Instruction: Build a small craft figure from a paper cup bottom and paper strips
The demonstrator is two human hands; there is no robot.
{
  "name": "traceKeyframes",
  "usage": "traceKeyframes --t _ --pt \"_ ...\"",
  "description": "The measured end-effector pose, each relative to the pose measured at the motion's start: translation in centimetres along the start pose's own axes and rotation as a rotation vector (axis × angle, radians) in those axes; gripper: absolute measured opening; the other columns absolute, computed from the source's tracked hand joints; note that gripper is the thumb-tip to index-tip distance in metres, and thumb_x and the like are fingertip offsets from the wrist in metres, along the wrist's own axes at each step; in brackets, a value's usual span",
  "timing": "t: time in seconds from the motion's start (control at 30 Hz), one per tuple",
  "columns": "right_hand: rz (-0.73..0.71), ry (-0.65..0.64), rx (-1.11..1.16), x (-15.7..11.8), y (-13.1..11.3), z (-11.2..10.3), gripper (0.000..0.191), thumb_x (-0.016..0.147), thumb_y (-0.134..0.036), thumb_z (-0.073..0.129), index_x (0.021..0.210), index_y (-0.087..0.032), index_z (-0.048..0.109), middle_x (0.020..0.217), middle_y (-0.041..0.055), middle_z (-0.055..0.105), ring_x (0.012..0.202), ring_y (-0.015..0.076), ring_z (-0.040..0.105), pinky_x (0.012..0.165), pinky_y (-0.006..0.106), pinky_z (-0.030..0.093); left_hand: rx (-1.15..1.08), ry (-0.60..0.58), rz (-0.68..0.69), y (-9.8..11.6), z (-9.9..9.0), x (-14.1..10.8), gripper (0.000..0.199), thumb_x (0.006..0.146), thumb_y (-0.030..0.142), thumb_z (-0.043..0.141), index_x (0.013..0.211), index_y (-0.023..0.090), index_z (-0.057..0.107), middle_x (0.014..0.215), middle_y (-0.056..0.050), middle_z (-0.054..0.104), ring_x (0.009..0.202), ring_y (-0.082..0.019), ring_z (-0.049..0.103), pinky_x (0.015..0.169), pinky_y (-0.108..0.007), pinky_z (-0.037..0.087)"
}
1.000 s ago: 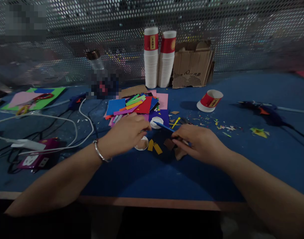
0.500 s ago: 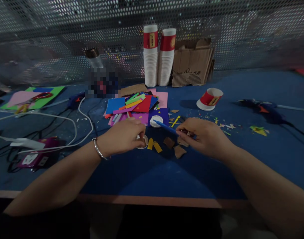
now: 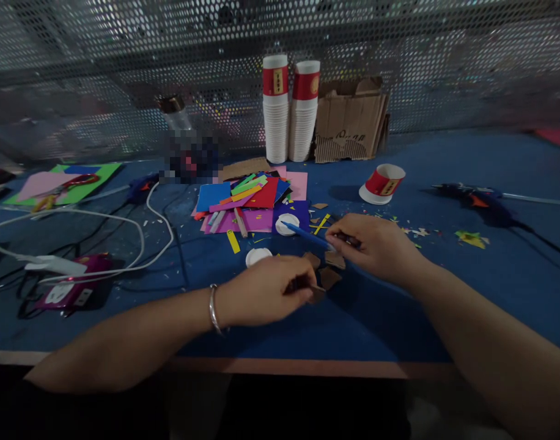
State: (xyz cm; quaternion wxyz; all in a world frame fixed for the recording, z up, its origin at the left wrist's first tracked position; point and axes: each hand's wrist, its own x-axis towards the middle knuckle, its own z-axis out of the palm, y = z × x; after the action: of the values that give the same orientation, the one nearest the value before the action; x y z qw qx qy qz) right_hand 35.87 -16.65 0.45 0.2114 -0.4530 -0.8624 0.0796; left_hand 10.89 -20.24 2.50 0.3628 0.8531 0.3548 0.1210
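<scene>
My left hand (image 3: 271, 287) is closed with a small piece of brown cardboard (image 3: 317, 294) at its fingertips, low over the table. Just behind it lies a white paper disc (image 3: 258, 255). My right hand (image 3: 376, 247) grips a slim blue pen (image 3: 307, 234), its tip pointing left over a second white disc (image 3: 287, 225) on dark blue paper. Between the hands are several torn cardboard scraps (image 3: 329, 277). A yellow strip with a hole (image 3: 233, 241) lies left of them; my left hand and wrist hide part of the table.
Coloured paper and markers (image 3: 240, 221) lie at centre. Behind stand two stacks of paper cups (image 3: 276, 122) and folded cardboard (image 3: 348, 125). A cut cup (image 3: 383, 183) and a glue gun (image 3: 479, 197) are at right; a purple power strip (image 3: 73, 284) with cables at left.
My left hand has moved right and toward me, from the near white disc to the cardboard scraps, uncovering the markers and yellow strip. My right hand keeps the blue pen nearly in place.
</scene>
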Motion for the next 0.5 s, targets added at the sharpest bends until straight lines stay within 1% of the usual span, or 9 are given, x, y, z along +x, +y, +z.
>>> traceKeyframes --t 0.1,0.17,0.27,0.33,0.4,0.47,0.5 --pt "0.025 -0.022 -0.02 0.0 0.1 0.2 0.028 0.1 -0.034 0.05 0.092 -0.017 0.071 0.085 0.0075 0.071 0.071 0.0193 0.062 0.064 0.031 0.041 0.108 -0.044 0.039 0.0 1.7 0.1 0.009 0.092 0.018 0.06 0.101 0.02 0.062 0.08 0.0 0.069 0.073 -0.016 0.067 0.066 -0.028 0.048" --pt "0.041 -0.034 -0.032 0.0 0.2 0.4 0.028 0.099 -0.034 0.051 0.093 -0.017 0.072 0.086 0.0077 0.072 0.072 0.0195 0.063 0.063 0.031 0.041 0.141 -0.053 0.036 -0.3 2.1 0.3 0.013 0.092 0.017 0.058 0.105 0.02 0.059 0.078 0.001 0.068 0.071 -0.016 0.066 0.064 -0.028 0.046" --pt "0.066 -0.028 -0.034 0.1 0.3 0.4 0.026 0.098 -0.033 0.052 0.094 -0.018 0.073 0.087 0.0069 0.073 0.072 0.0189 0.064 0.064 0.03 0.042 0.133 -0.044 0.05 -1.0 2.2 0.3 0.015 0.092 0.017 0.058 0.106 0.02 0.058 0.078 0.001 0.067 0.07 -0.016 0.064 0.063 -0.028 0.044" --pt "0.1 -0.014 -0.027 0.2 0.8 0.1 0.024 0.096 -0.033 0.054 0.095 -0.02 0.074 0.088 0.0061 0.074 0.071 0.0186 0.064 0.064 0.03 0.042 0.131 -0.024 0.086 -1.1 2.2 0.2 0.013 0.093 0.018 0.057 0.106 0.02 0.058 0.081 -0.001 0.068 0.072 -0.017 0.065 0.064 -0.029 0.045" --pt "0.166 0.013 -0.015 0.3 1.7 -0.5 0.022 0.094 -0.034 0.057 0.096 -0.021 0.074 0.088 0.0054 0.075 0.07 0.0187 0.064 0.062 0.03 0.042 0.117 0.005 0.123 -1.1 2.2 0.1 0.014 0.094 0.017 0.054 0.108 0.02 0.058 0.089 -0.003 0.071 0.077 -0.018 0.066 0.069 -0.031 0.047" --pt "0.265 0.072 0.002 0.2 3.0 -1.4 0.02 0.091 -0.036 0.062 0.094 -0.021 0.075 0.084 0.0048 0.075 0.069 0.0187 0.065 0.064 0.03 0.043 0.034 0.061 0.128 -0.9 2.1 0.1 0.017 0.096 0.017 0.052 0.111 0.02 0.058 0.098 -0.005 0.073 0.084 -0.018 0.068 0.075 -0.033 0.051" --pt "0.312 0.095 0.031 0.1 3.8 -2.0 0.019 0.091 -0.036 0.064 0.094 -0.021 0.075 0.082 0.0047 0.075 0.069 0.0187 0.065 0.067 0.031 0.045 -0.045 0.097 0.115 -0.9 2.0 0.1 0.017 0.098 0.018 0.051 0.112 0.02 0.059 0.102 -0.005 0.073 0.086 -0.018 0.069 0.077 -0.033 0.053"
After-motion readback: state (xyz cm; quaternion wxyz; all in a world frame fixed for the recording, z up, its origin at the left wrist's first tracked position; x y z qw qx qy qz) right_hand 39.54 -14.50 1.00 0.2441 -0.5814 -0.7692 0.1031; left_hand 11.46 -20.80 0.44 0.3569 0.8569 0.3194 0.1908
